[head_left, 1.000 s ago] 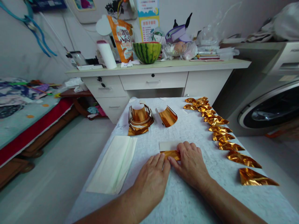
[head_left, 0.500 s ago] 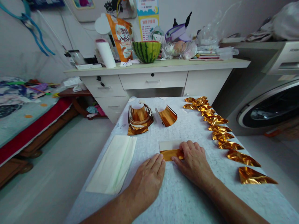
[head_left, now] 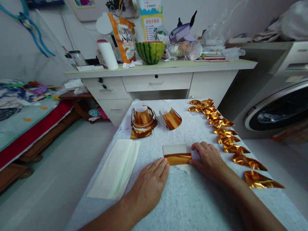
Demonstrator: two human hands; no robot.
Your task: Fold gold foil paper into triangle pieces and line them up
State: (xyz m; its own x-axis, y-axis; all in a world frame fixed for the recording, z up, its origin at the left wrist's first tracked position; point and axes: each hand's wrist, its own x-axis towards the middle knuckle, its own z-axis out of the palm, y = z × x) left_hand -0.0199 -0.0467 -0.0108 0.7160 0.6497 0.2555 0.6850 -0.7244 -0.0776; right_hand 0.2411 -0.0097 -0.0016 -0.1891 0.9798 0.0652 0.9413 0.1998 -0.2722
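Note:
A gold foil sheet point(head_left: 178, 158) lies on the cloth-covered table, its near edge folded over so a gold strip shows below its pale backing. My left hand point(head_left: 152, 179) rests flat, fingers straight and together, fingertips pressing the strip's left end. At the right end is my right hand point(head_left: 209, 158), with thumb and forefinger apart; its thumb tip is by the strip's corner, and I cannot tell whether it touches. Beyond them sit a stack of curled gold foil sheets point(head_left: 142, 120) and a single curled gold sheet point(head_left: 172, 119). Pale yellow paper point(head_left: 115, 170) lies left of my left hand.
Several folded gold foil pieces point(head_left: 227, 139) run in a row along the table's right edge. A white desk point(head_left: 156, 84) stands behind, with a watermelon half point(head_left: 150, 52) on top. A washing machine point(head_left: 286, 86) is on the right, a bed point(head_left: 36, 125) on the left.
My right hand has slid right off the foil strip to its right end, uncovering the folded edge. My left hand stays at the left end.

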